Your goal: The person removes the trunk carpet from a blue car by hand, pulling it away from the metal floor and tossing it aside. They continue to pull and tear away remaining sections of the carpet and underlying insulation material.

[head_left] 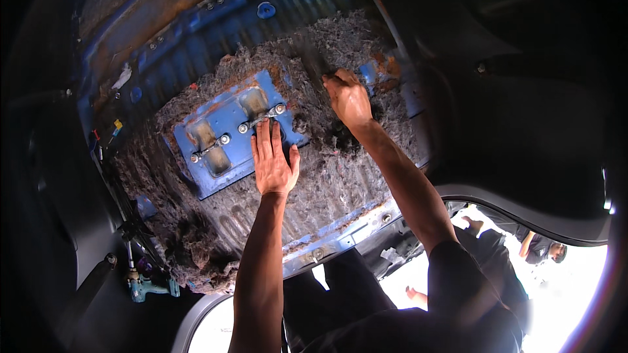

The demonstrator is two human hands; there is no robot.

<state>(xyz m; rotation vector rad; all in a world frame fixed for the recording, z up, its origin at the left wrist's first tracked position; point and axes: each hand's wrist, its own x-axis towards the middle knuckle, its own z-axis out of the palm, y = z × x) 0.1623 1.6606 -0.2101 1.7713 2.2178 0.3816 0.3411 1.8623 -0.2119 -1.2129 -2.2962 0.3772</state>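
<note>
My left hand (pixel 271 167) lies flat, fingers together and stretched out, on a blue metal plate (pixel 242 171) with bolted brackets. Its fingertips touch near one silver bracket (pixel 260 119) with a round bolt at each end. Around the plate spreads torn grey felt padding (pixel 327 180), matted and fibrous. Further up and to the right, my right hand (pixel 350 99) is closed, its fingers curled down at the felt beside a dark ribbed strip. What it grips, if anything, is hidden by the fingers.
A teal cordless drill (pixel 147 287) lies at the lower left. A yellow-handled tool (pixel 116 129) and a crumpled white scrap (pixel 122 76) lie along the left side. Bare blue metal with rust (pixel 157 16) runs across the top. Another person (pixel 546 248) is outside the opening at right.
</note>
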